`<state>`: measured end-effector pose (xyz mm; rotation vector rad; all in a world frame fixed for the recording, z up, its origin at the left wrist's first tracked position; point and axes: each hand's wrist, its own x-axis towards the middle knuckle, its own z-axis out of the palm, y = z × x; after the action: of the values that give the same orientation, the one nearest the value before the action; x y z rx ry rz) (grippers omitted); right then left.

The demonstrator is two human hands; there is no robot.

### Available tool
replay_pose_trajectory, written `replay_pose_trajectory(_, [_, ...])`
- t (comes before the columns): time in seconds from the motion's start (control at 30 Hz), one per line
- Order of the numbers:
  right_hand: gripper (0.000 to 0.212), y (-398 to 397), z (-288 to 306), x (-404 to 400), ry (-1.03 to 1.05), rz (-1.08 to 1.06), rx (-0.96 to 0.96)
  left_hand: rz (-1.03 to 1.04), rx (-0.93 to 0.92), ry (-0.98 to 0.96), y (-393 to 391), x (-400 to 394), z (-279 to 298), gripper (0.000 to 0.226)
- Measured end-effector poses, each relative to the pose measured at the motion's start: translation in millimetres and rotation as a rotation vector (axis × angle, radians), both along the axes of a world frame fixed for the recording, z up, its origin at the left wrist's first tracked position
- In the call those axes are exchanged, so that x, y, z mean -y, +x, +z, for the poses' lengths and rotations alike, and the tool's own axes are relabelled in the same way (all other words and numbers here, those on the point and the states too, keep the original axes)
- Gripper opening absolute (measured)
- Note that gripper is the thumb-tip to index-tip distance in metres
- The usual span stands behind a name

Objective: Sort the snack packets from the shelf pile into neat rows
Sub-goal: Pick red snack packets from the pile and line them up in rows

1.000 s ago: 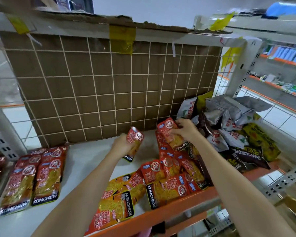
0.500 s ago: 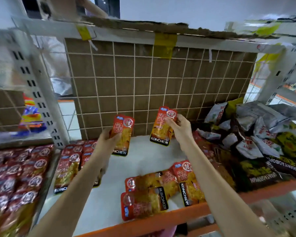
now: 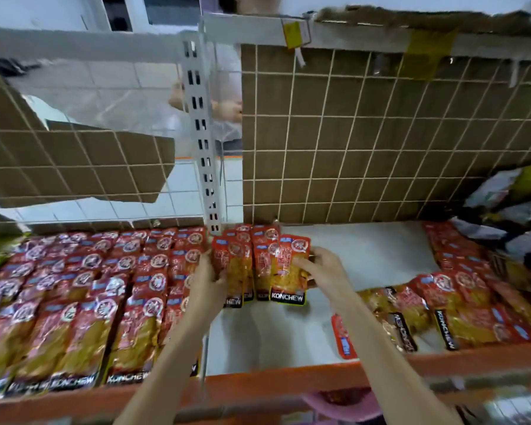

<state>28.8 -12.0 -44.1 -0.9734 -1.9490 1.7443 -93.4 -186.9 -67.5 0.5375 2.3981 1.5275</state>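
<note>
Red and yellow KONCHEW snack packets lie in neat rows [image 3: 83, 299] over the left shelf bay. A short row of the same packets [image 3: 259, 265] lies at the left end of the white shelf [image 3: 365, 256]. My left hand [image 3: 207, 279] holds one packet [image 3: 232, 271] at the left side of that row. Against the row's right side, my right hand [image 3: 322, 269] pinches another packet [image 3: 290, 271]. A loose pile of packets [image 3: 460, 305] lies on the right of the shelf.
A heap of grey, black and yellow bags [image 3: 515, 216] sits at the far right. A white slotted upright [image 3: 201, 133] divides the two bays. Cardboard behind a wire grid [image 3: 365, 133] backs the shelf. An orange rail [image 3: 288, 381] runs along the front edge.
Both hands carried their packets left from the pile and brought them down onto the short row beside the upright. The view swung left, showing the filled left bay.
</note>
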Motion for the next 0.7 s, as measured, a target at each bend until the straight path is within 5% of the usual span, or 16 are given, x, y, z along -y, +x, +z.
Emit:
replay_pose_trajectory(0.17, [0.028,-10,-20,28,0.111,-0.011,0.081,-0.103,-0.112,0.032,31,-8,6,0.062])
replay_pose_trajectory(0.47, [0.027,-9,-27,41,0.485,0.071,0.239,0.010,-0.112,-0.231,49,-7,-10,0.058])
replay_pose_trajectory(0.7, [0.036,-10,-30,39,0.480,0.158,0.307,-0.011,-0.230,-0.413,50,-4,-14,0.059])
